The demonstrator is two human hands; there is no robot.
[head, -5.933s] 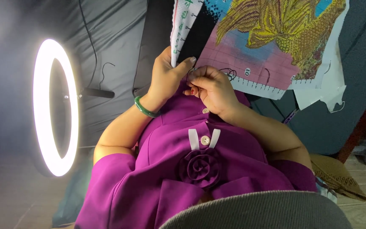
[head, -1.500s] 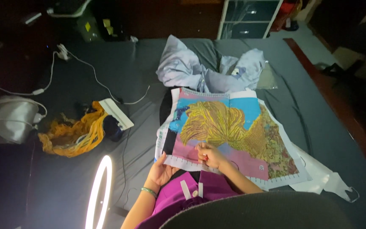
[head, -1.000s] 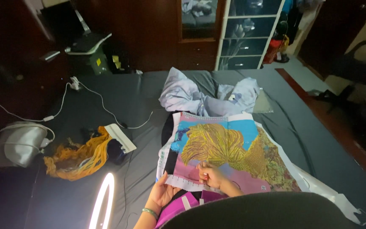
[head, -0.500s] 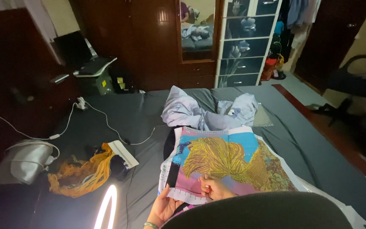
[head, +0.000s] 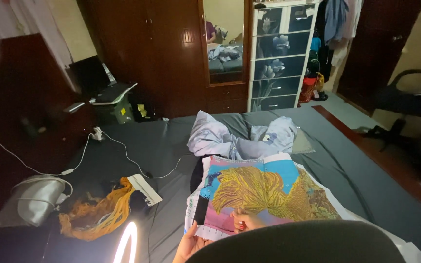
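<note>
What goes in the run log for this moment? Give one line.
left hand: holds near edge of embroidery cloth | right hand: on cloth, grip unclear | cloth: on grey bed | orange thread: left

Colourful, part-stitched embroidery canvas [head: 259, 192] flat on grey bed

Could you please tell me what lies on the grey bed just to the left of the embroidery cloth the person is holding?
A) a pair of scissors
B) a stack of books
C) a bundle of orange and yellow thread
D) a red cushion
C: a loose bundle of orange and yellow thread lies on the bed left of the embroidery cloth, beside a white card.
</note>
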